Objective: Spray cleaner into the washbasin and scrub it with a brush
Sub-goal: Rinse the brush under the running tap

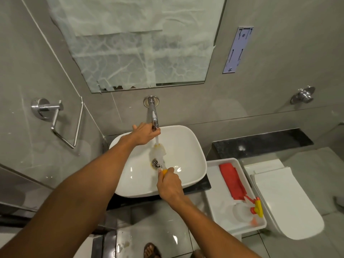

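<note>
Two hands are working at the white oval ceramic washbasin (186, 155). The left hand (147, 134) reaches forward and closes around the end of the chrome wall tap (153, 116); water runs down. The right hand (170, 183), nearer the body, grips the yellow handle of the white-bristled brush (158, 150), whose head lies under the stream, just beyond the drain. The clear spray bottle with red and yellow trigger (245, 209) lies in the white tray (212, 183), right of the right hand. I judge this a wetting or rinsing step; next, shut the tap.
</note>
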### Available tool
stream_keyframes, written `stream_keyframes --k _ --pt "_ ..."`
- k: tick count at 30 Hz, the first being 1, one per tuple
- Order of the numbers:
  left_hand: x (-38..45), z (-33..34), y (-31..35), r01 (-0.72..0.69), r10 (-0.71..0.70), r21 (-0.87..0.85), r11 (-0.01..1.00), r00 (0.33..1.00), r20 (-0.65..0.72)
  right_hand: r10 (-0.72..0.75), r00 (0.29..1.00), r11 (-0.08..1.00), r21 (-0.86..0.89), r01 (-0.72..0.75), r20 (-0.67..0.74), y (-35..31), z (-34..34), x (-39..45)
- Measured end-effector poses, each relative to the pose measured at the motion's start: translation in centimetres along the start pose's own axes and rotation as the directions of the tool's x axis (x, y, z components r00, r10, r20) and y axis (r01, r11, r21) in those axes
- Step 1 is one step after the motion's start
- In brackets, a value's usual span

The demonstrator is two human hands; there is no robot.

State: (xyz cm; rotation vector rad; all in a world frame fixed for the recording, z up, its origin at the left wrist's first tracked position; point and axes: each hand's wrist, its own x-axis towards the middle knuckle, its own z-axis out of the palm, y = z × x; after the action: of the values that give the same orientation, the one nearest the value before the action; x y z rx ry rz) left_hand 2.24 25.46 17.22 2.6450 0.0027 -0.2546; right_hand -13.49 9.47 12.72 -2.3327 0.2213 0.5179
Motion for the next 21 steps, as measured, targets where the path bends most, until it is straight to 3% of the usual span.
stream_keyframes --k 7,12,13,15,17,19,21 --pt "-0.2 0.4 -0.2 -0.035 0.035 -0.015 0.999 0.998 -0.046 0.005 1.000 0.999 0.055 -0.005 -0.002 1.1 0.0 -0.3" --pt "-0.2 0.8 -0.1 -0.019 0.017 -0.019 1.000 0.997 -0.072 0.079 0.994 0.956 0.275 -0.097 0.075 1.7 -1.0 0.2" --pt "-0.1 0.8 0.0 -0.017 0.016 -0.013 1.000 0.997 -0.076 0.120 0.983 0.910 0.380 -0.165 0.139 1.7 -1.2 0.3" --pt "-0.1 0.9 -0.1 -0.020 0.019 -0.007 1.000 0.996 -0.085 0.162 0.938 0.714 0.619 -0.327 0.308 1.8 -1.8 0.6" --pt "-0.1 1.1 -0.1 -0.021 0.021 -0.003 1.000 0.996 -0.091 0.155 0.895 0.528 0.730 -0.434 0.419 1.9 -2.2 0.9" --pt "-0.1 1.2 -0.2 -0.022 0.022 0.005 1.000 0.995 -0.093 0.132 0.883 0.467 0.757 -0.456 0.450 1.9 -2.4 1.2" --pt "-0.1 1.2 -0.2 -0.024 0.025 0.012 1.000 0.995 -0.094 0.120 0.906 0.515 0.754 -0.407 0.407 1.6 -2.1 1.2"
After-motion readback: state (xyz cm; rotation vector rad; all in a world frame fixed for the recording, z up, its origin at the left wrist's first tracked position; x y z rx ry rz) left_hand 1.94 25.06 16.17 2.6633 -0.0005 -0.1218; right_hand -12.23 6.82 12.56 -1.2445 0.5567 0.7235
